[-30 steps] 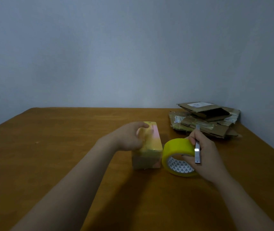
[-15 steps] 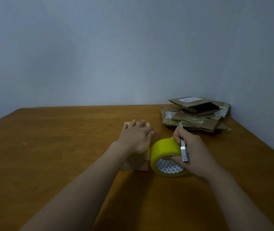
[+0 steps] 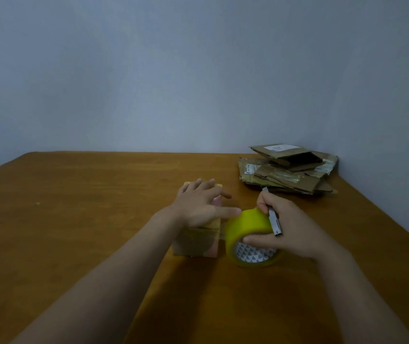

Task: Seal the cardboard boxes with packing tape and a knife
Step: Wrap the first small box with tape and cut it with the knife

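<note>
Flattened onto the cardboard box (image 3: pixel 196 244), the left hand (image 3: pixel 198 207) is now being pressed down, fingers straight and spread, no longer curled at its side. Tape roll (image 3: pixel 245 224) and knife (image 3: pixel 274 219) are being gripped together in the right hand's (image 3: pixel 295 232) curled fingers, just beside the box on the worktop (image 3: pixel 86 219); a cut is probably being readied.

Left hand (image 3: pixel 198 207) has shifted from the flank of the small tape-wrapped cardboard box (image 3: pixel 193 244) onto its top, fingers now spread flat. The silver utility knife (image 3: pixel 274 223) in the right hand (image 3: pixel 292 232) now leans further left.
</note>
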